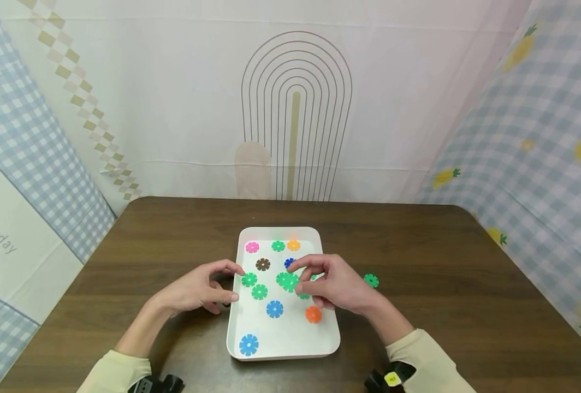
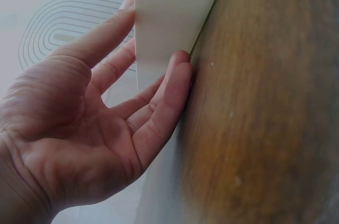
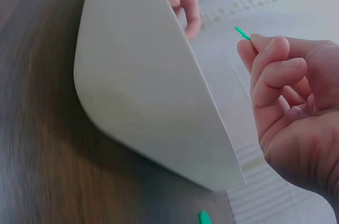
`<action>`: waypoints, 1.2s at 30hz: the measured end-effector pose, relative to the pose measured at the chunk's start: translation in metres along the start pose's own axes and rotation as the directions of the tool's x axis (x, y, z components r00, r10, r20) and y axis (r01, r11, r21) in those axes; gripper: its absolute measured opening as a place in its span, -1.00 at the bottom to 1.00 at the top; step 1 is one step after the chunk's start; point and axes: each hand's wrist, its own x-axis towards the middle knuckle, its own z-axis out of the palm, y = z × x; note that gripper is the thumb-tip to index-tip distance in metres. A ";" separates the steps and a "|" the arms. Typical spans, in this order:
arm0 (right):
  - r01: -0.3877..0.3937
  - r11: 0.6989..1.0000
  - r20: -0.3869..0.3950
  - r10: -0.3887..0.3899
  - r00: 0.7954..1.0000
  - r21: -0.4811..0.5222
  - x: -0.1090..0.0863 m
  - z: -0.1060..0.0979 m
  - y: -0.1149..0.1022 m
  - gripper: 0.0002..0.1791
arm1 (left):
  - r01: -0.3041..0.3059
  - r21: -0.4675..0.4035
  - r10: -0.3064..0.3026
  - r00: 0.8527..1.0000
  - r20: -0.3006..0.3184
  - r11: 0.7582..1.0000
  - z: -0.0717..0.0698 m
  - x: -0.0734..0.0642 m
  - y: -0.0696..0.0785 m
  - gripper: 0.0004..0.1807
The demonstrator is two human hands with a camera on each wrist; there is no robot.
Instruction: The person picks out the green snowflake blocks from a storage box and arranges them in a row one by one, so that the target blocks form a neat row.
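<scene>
A white tray (image 1: pixel 295 341) bears several flower-shaped plastic discs. My left hand (image 1: pixel 207 287) holds its left edge, thumb and index finger at the rim. In the left wrist view, other fingers of that hand lie against the outside wall. Over the middle of the tray, my right hand (image 1: pixel 335 284) pinches a green disc (image 3: pixel 242 33) between thumb and fingertip. That disc shows edge-on in the right wrist view. A blue disc (image 1: pixel 274 309), an orange disc (image 1: pixel 313 314) and a brown disc (image 1: pixel 263 265) lie inside the tray; my right hand partly hides other pieces.
One green disc (image 1: pixel 371 280) lies on the brown wooden table (image 1: pixel 418 245), right of the tray. Behind the table hangs a white printed cloth (image 1: pixel 182 109). Blue checked cloth (image 1: pixel 526 164) drapes on the right side.
</scene>
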 end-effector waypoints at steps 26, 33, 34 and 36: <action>-0.027 0.998 -0.162 0.018 0.987 -0.053 -0.032 -0.054 0.023 -0.54 | 0.005 -0.003 -0.005 1.000 -0.001 1.000 0.000 0.000 -0.002 -0.43; 0.007 0.999 -0.206 -0.017 0.978 -0.046 -0.044 -0.075 0.034 -0.54 | 0.005 0.000 -0.005 1.000 -0.003 1.000 0.000 0.001 -0.002 -0.43; 0.012 0.999 -0.212 -0.021 0.977 -0.044 -0.046 -0.078 0.035 -0.54 | 0.004 -0.001 -0.004 1.000 -0.003 1.000 0.000 0.001 -0.002 -0.43; 0.019 0.999 -0.222 -0.028 0.975 -0.043 -0.050 -0.085 0.039 -0.53 | 0.003 -0.002 -0.003 1.000 -0.005 1.000 0.000 0.001 -0.003 -0.43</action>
